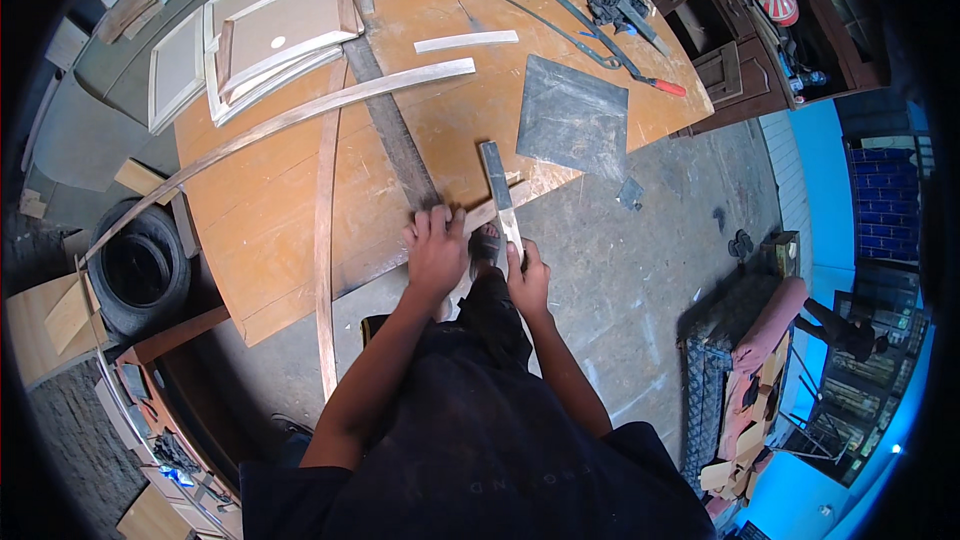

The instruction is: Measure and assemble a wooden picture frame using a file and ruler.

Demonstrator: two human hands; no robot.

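My right hand (528, 280) is closed around the lower end of a straight, narrow tool (495, 176), dark and flat at the top and pale toward my fingers; its exact kind is unclear. It points away from me and crosses above a short pale wooden strip (483, 216) at the table's near edge. My left hand (437, 250) has curled fingers on that strip's left end, pressed at the edge. A long dark grey bar (385, 115) runs across the orange wooden tabletop (280, 205) and ends by my left fingertips.
A long pale slat (330, 100) and a brown slat (326, 210) cross the table's left side. Framed panels (285, 35) are stacked at the far left. A black sheet (572, 112) and a hand saw (640, 75) lie on the right. Tyres (170, 275) stand left.
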